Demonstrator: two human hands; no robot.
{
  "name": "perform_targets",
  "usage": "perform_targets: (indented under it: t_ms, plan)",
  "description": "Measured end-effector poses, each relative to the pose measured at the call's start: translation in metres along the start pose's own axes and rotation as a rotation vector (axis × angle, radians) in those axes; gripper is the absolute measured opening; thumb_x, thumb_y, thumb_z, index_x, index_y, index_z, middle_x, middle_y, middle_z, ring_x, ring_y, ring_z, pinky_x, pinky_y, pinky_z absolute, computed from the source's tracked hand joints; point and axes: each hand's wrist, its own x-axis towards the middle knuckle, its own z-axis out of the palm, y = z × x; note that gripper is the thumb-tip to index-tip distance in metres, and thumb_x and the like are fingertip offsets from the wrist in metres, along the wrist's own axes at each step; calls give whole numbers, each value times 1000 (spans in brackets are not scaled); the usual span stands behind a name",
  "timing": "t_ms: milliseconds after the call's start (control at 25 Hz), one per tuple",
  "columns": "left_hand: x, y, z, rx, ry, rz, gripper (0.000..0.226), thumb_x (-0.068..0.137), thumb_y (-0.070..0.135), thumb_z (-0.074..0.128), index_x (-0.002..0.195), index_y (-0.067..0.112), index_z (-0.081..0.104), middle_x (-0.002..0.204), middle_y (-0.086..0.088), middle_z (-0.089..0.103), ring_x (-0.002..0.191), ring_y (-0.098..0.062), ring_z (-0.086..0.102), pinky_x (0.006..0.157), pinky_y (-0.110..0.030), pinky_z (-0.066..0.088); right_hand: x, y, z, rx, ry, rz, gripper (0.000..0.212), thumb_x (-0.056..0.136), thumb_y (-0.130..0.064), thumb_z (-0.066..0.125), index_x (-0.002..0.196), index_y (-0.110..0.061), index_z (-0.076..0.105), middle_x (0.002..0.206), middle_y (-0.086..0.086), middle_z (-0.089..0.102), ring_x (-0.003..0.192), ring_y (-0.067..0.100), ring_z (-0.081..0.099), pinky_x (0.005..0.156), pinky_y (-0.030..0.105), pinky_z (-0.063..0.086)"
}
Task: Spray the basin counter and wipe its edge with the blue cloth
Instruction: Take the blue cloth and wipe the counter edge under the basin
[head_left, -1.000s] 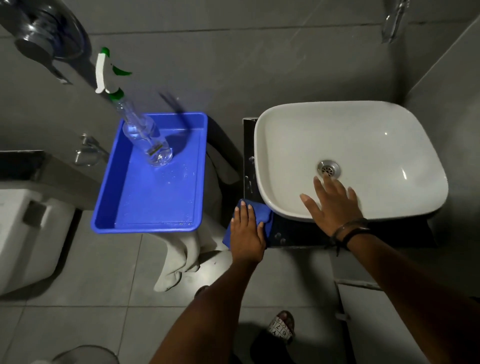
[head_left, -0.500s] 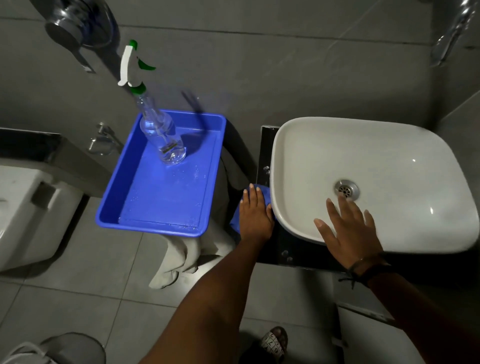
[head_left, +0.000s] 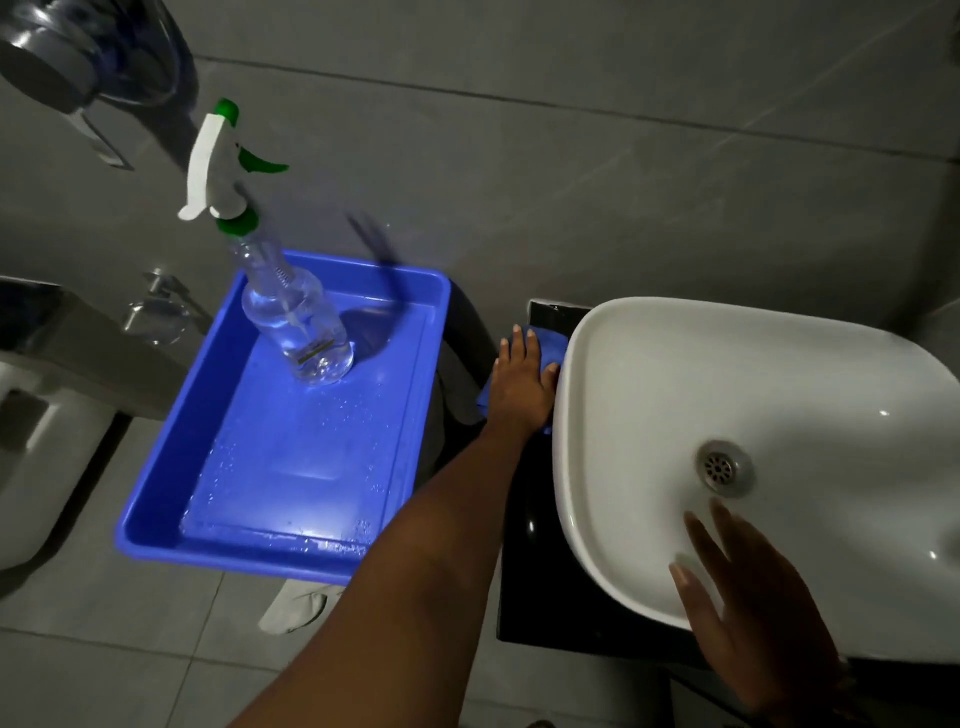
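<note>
My left hand (head_left: 522, 382) lies flat on the blue cloth (head_left: 551, 347), pressing it onto the black counter (head_left: 527, 525) along the left side of the white basin (head_left: 779, 395). Most of the cloth is hidden under the hand. My right hand (head_left: 748, 613) rests with fingers spread on the basin's near rim, holding nothing. The clear spray bottle (head_left: 291, 317) with a white and green trigger head stands upright in the blue tray (head_left: 291, 467), left of the counter.
The tray is wet and sits on a stand draped with a pale cloth (head_left: 301, 608). A toilet (head_left: 36, 415) is at the far left. Grey tiled wall lies behind, with chrome fittings (head_left: 67, 57) at top left. A drain (head_left: 719, 467) sits in the basin.
My left hand has slid the cloth away from me along the counter's left edge, from the front corner toward the wall. My right hand stayed on the basin's front rim.
</note>
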Motion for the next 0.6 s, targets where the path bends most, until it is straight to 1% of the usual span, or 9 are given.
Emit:
perform_targets:
  t_ms: [80, 160, 240, 320, 400, 480, 560, 600]
  plan:
    - [17, 4, -6, -70, 20, -11, 63, 101, 35, 36, 154, 8, 15, 164, -14, 9, 151, -34, 9, 121, -43, 11, -1, 2, 2, -1, 41, 1, 75, 90, -62, 18, 133, -11, 54, 146, 17, 45, 126, 40, 52, 90, 54, 51]
    - [17, 4, -5, -79, 35, -11, 65, 100, 36, 38, 154, 7, 17, 164, -15, 10, 151, -34, 11, 120, -42, 12, -6, -1, 1, 11, 59, 2, 75, 90, -62, 19, 131, -11, 56, 144, 17, 47, 124, 39, 53, 89, 53, 51]
    - [2, 7, -7, -58, 36, -5, 64, 101, 35, 41, 154, 6, 18, 164, -15, 11, 151, -34, 11, 121, -41, 12, -20, -4, -1, 2, 56, -3, 75, 90, -62, 20, 131, -10, 56, 144, 17, 48, 124, 40, 54, 88, 53, 52]
    - [-2, 11, -9, -13, 30, 8, 64, 101, 33, 41, 154, 7, 17, 164, -14, 9, 151, -33, 8, 121, -41, 11, -25, -3, -3, 46, 28, -4, 74, 91, -61, 21, 132, -9, 55, 144, 18, 47, 123, 41, 53, 87, 53, 52]
    - [-17, 16, -22, 57, 54, 32, 63, 101, 32, 39, 155, 8, 16, 165, -13, 6, 152, -32, 5, 122, -42, 9, -30, -2, -12, 33, 114, -20, 74, 91, -60, 21, 132, -9, 55, 143, 19, 48, 123, 42, 54, 88, 54, 53]
    - [-24, 7, -20, 62, 35, 58, 62, 99, 37, 31, 154, 10, 19, 165, -12, 7, 151, -33, 6, 122, -45, 10, -13, -1, -12, 21, 79, 12, 74, 91, -60, 18, 132, -10, 55, 142, 19, 50, 123, 41, 54, 90, 54, 52]
    - [-52, -9, -5, 107, 7, 97, 72, 92, 47, 17, 153, 10, 24, 164, -11, 10, 151, -34, 9, 122, -46, 11, -6, -4, -3, 16, 42, 29, 74, 91, -61, 17, 134, -12, 53, 141, 17, 51, 123, 39, 54, 92, 52, 51]
    - [-65, -16, 2, 118, -19, 118, 76, 89, 49, 12, 153, 10, 24, 164, -11, 10, 151, -34, 9, 122, -45, 12, -3, -3, 2, 12, 32, 33, 75, 91, -61, 16, 133, -12, 54, 141, 17, 52, 124, 38, 54, 93, 51, 51]
